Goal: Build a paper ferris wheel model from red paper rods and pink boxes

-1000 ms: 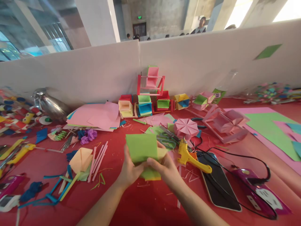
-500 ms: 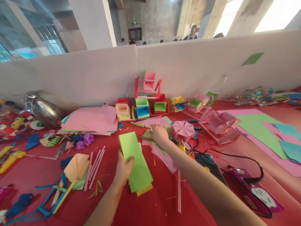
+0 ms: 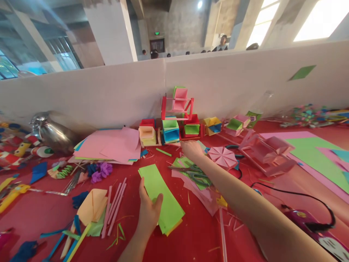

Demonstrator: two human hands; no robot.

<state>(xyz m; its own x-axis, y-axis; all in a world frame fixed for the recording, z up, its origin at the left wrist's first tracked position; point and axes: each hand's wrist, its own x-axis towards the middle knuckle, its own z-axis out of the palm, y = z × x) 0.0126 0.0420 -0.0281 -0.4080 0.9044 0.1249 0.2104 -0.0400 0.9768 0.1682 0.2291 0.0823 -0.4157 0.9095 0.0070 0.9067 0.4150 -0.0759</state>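
Observation:
A stack of green paper strips (image 3: 163, 200) with yellow paper beneath lies in my left hand (image 3: 148, 203), thumb on top and fingers along the left edge. Farther forward, my right hand (image 3: 193, 150) is curled with its fingers down, just in front of a paper box with a blue compartment (image 3: 171, 136). Whatever those fingers hold is hidden. Under the right wrist, dark-handled scissors (image 3: 197, 175) rest on green and pink paper scraps (image 3: 195, 187). Beside that wrist sits a pink pleated paper piece (image 3: 222, 157).
A pile of pink sheets (image 3: 109, 145) and a metal jug (image 3: 53, 133) stand at the left. Pink paper rolls (image 3: 117, 205) lie left of my left hand. A black cable (image 3: 294, 189) runs to a purple device (image 3: 313, 229). A white partition (image 3: 109, 94) borders the far side.
My right hand has moved forward off the scissors, which now show more fully. My left hand keeps hold of the green paper. The view has tilted up and shifted left.

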